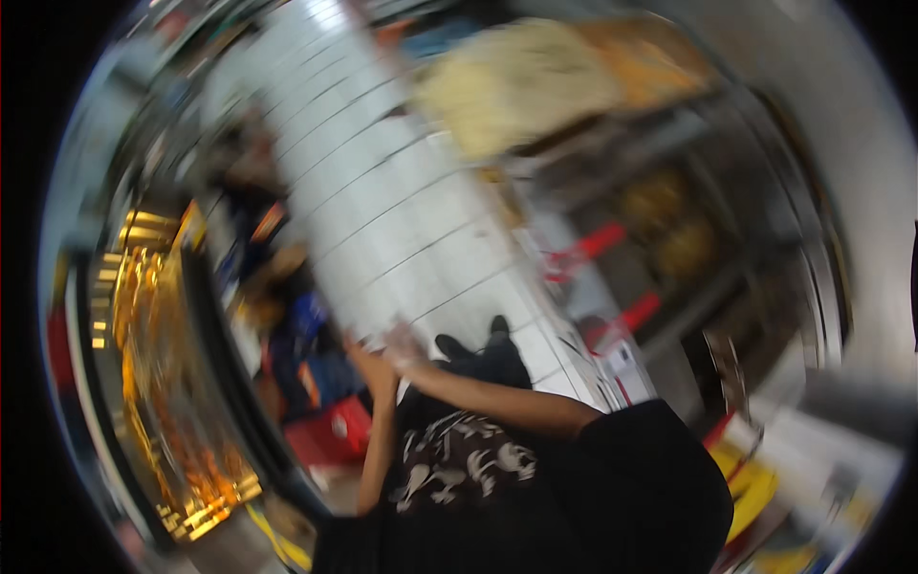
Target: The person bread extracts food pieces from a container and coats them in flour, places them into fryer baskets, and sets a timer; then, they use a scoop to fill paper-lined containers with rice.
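In the head view my left hand (371,364) and my right hand (409,348) are close together in front of my body, over the tiled floor. Both are blurred by motion. Whether they touch is unclear, and I see no object in either. A translucent pale covering may be on the right hand, but the blur hides it. Just left of the left hand lie a red box or bag (330,434) and a blue item (308,316). My dark shoes (473,341) stand on the white tiles (401,237) beyond my hands.
A lit glass display case (186,387) with golden-brown food runs along the left. At right is a metal counter with red-handled items (602,240) and sunken bays holding yellowish food (674,222). A large pale yellow mass (523,79) lies farther up. A yellow item (746,488) is at lower right.
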Demonstrator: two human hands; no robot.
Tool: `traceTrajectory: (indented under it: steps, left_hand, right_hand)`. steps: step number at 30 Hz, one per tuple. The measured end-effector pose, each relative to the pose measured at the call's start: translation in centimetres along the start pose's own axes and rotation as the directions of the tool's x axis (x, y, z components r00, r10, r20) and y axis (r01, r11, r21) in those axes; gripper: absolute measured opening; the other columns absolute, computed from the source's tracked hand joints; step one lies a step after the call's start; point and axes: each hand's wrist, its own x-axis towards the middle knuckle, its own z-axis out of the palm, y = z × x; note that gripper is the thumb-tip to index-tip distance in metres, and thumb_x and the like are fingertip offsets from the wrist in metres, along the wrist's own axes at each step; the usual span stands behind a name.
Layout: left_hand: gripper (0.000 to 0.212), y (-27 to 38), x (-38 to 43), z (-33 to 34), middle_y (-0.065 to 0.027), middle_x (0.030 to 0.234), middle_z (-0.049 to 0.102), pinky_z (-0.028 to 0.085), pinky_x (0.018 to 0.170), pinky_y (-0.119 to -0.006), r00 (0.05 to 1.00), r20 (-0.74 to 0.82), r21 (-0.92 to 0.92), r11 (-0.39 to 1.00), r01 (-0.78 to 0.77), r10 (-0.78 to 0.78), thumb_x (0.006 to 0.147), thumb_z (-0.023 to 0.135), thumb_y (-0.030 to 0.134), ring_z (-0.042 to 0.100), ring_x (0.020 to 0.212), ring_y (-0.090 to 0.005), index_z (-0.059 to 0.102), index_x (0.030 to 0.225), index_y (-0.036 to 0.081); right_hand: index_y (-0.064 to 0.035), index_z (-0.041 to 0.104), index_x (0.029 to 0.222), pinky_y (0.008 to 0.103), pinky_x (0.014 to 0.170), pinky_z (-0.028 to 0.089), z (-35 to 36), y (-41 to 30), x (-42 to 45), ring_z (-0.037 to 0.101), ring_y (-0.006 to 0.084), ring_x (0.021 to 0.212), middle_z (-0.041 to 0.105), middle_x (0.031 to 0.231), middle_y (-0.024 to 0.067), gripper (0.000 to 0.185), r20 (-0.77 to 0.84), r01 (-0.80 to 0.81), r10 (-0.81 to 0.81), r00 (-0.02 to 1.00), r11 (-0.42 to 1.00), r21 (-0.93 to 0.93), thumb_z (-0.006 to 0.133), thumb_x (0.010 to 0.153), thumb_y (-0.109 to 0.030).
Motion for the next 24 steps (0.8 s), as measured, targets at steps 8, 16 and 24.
traceTrajectory:
  steps: [8, 16, 24]
  left_hand:
    - [0.031, -11.7, -0.7, -4.9, -0.0117, 0.083, 0.064, 0.055, 0.061, -0.036, 0.593, -0.290, -0.497, 0.648, 0.578, -0.751, 0.079, 0.071, 0.010, 0.063, 0.067, -0.0198, 0.063, 0.108, 0.000]
    - [0.019, -25.6, 0.4, -22.4, -0.0197, 0.089, 0.068, 0.050, 0.080, -0.044, -0.578, -0.591, -0.780, 0.582, 0.231, -0.563, 0.072, 0.065, 0.001, 0.064, 0.083, -0.0363, 0.056, 0.088, 0.002]
    - [0.046, -38.4, 12.0, -25.3, -0.0298, 0.102, 0.068, 0.048, 0.075, -0.065, 0.403, -0.873, 0.378, 0.141, 0.915, -0.276, 0.089, 0.061, 0.041, 0.064, 0.090, -0.0485, 0.071, 0.099, -0.003]
  right_hand:
    - [0.0021, 0.037, 0.151, 0.0354, 0.104, 0.047, -5.9, -12.9, -6.8, 0.059, 0.0288, 0.126, 0.058, 0.138, 0.0230, 0.052, 0.725, 0.176, -0.239, 0.646, 0.971, 0.163, 0.048, 0.107, -0.024]
    - [-0.0029, 0.038, 0.154, 0.0356, 0.098, 0.052, -8.0, -14.4, -1.5, 0.069, 0.0259, 0.111, 0.067, 0.129, 0.0195, 0.057, 0.889, -0.348, 0.061, 0.454, 0.931, 0.113, 0.055, 0.106, -0.029]
    - [-0.0030, 0.043, 0.151, 0.0329, 0.092, 0.054, -6.5, -17.6, 10.9, 0.070, 0.0242, 0.108, 0.068, 0.126, 0.0170, 0.053, 0.591, -0.357, 0.290, 0.753, 0.934, -0.004, 0.055, 0.106, -0.029]
